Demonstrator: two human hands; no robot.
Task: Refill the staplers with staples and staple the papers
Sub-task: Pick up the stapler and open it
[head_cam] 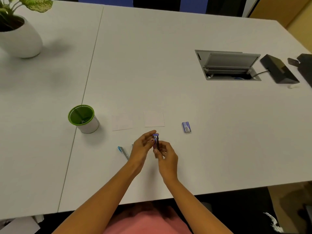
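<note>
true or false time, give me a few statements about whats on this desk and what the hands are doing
1. The left hand and right hand both hold the purple stapler. True.
2. Two papers lie side by side beyond the hands. True.
3. The staple box sits inside the green-rimmed cup. False: the staple box lies on the table, to the right of the papers.
4. The blue stapler is gripped in the right hand. False: the blue stapler lies on the table, just left of the left hand, and no hand holds it.
</note>
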